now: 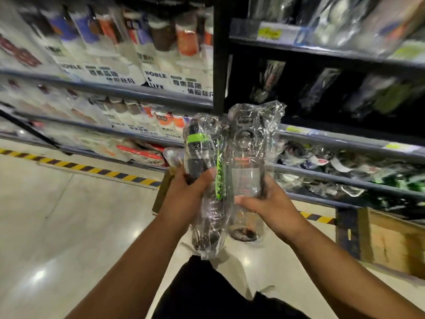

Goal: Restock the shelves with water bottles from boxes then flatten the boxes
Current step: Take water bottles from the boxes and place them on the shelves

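Two clear water bottles wrapped in crinkled plastic are held upright side by side in front of the shelves. My left hand grips the left bottle, which has a dark top and a green band. My right hand grips the right bottle, clear with a ring on its lid and red print. A green strap hangs between them. Wrapped bottles lie on the dark shelf to the right.
A brown cardboard box shows partly behind my left hand on the floor. A wooden crate stands low at the right. Boxed bottles fill the left shelves. Yellow-black tape runs along the floor.
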